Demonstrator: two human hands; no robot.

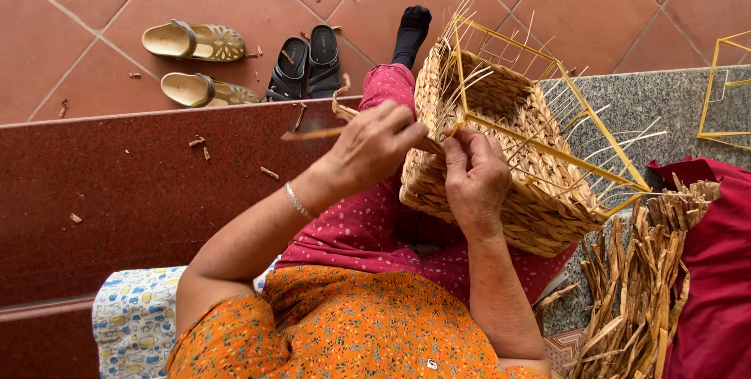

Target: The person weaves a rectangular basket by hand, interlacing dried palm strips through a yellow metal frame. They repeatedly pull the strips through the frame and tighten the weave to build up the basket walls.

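Observation:
A half-woven straw basket (501, 160) on a yellow wire frame (547, 129) rests on my lap, its opening facing right. My left hand (374, 147) pinches a flat dried straw strand (313, 133) that runs left from the basket's rim. My right hand (473, 176) grips the basket's near rim, fingers pressed on the weave where the strand enters. Thin pale stakes stick out of the open top.
A bundle of dried straw strands (637, 285) lies at my right on a grey stone ledge (665, 101), beside red cloth (716, 269). Another yellow wire frame (724, 89) stands far right. Tan sandals (195, 41) and black sandals (307, 62) sit on the tiled floor. A dark red step (133, 191) runs left.

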